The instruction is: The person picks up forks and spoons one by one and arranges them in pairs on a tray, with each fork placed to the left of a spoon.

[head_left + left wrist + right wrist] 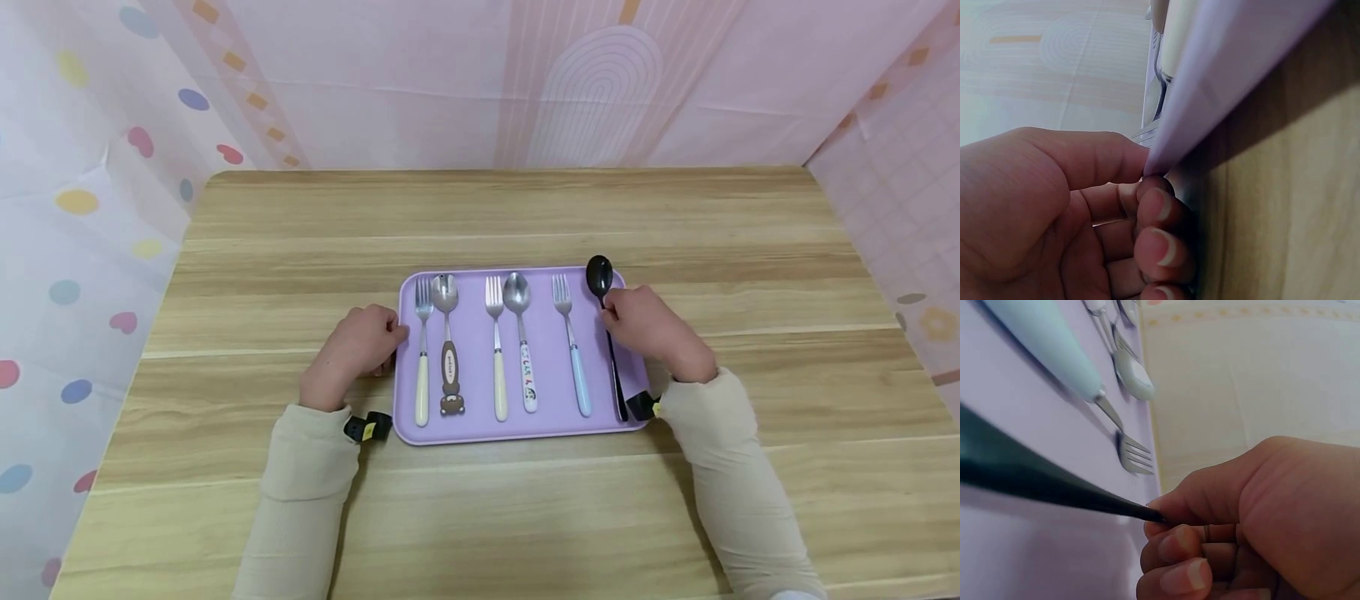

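A black spoon [614, 371] lies over the right end of a purple tray [540, 421], its bowl at the far rim. My right hand [641, 319] pinches its handle just below the bowl, thumb against curled fingers in the right wrist view. At the tray's left edge, my left hand [363, 342] grips the rim between thumb and fingers, as the left wrist view shows. To the left of the black spoon lies a fork with a light blue handle [580, 379]. Nearest the left hand is a fork with a cream handle [422, 392].
Also on the tray are a spoon with a brown bear handle [450, 367], another cream-handled fork [499, 383] and a spoon with a patterned white handle [528, 375]. The tray stands on a wooden table [495, 517]. A patterned curtain [420, 83] hangs behind it.
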{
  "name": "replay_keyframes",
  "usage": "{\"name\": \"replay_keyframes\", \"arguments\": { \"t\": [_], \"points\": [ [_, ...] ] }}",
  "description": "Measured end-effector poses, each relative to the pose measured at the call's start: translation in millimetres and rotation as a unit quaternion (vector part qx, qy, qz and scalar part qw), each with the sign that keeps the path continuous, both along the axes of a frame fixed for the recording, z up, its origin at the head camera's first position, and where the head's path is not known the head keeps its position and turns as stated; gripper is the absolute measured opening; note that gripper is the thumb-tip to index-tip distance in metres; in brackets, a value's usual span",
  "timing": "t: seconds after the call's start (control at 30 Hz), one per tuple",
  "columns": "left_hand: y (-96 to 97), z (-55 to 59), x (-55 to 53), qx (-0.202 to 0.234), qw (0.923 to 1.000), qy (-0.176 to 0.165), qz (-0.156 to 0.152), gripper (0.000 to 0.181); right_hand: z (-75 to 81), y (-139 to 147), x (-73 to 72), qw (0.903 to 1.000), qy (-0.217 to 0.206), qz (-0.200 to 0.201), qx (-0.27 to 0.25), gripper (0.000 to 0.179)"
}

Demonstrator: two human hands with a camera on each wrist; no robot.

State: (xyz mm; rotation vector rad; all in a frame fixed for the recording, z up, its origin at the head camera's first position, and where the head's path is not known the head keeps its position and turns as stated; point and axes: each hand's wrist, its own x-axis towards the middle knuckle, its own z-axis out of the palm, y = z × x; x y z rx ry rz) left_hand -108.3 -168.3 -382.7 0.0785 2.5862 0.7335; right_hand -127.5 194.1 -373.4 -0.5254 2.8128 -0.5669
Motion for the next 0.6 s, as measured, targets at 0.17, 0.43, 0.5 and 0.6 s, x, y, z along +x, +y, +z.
{"name": "replay_keyframes", "arguments": {
  "t": [0.17,0.43,0.5,0.6],
  "points": [
    [0.1,-1.1,0.0,0.003,1.0000,-0.001,0.000,0.027,-7.4,-7,-0.5,0.9997,-0.024,-0.005,0.001,0.029],
    [0.8,-0.1,-0.2,0.003,1.0000,-0.006,-0.001,0.027,-13.7,-14,-0.1,0.9996,-0.028,-0.008,-0.001,0.030],
    [0.6,1.3,-0.3,0.002,1.0000,-0.007,0.000,0.027,-14.4,-15,-0.1,0.9996,-0.026,-0.006,-0.004,0.031],
    [0.4,2.5,-0.2,0.001,0.9999,-0.010,0.003,0.027,-15.3,-16,-0.5,0.9997,-0.024,-0.005,-0.002,0.031]
  ]
}}
